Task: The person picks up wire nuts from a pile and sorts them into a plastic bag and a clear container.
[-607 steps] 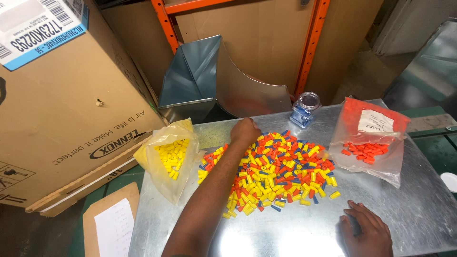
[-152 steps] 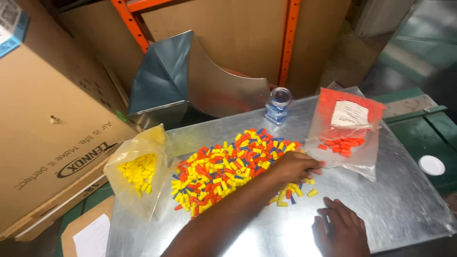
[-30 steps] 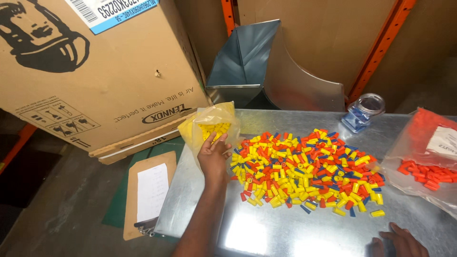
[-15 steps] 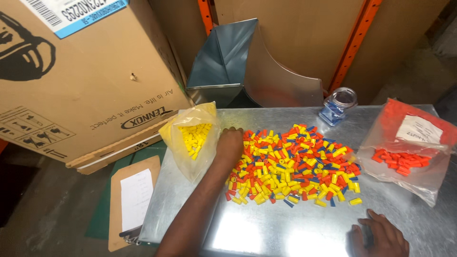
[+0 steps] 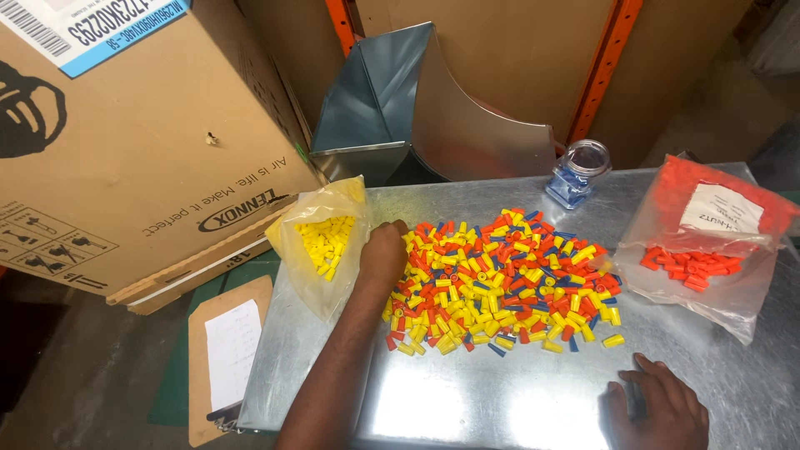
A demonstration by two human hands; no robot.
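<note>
Left hand (image 5: 382, 254) curled, fingers hidden, at pile of connectors (image 5: 500, 279); right hand (image 5: 658, 408) flat on table (image 5: 467, 400).

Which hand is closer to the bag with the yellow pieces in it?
The left hand. It rests at the pile's left edge, right beside the yellow bag. The right hand lies flat on the metal table, far over on the other side of the pile.

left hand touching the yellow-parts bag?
Cannot tell. In the head view the left hand sits at the mixed pile's left edge, right beside the yellow bag; no plain gap or contact shows.
</note>
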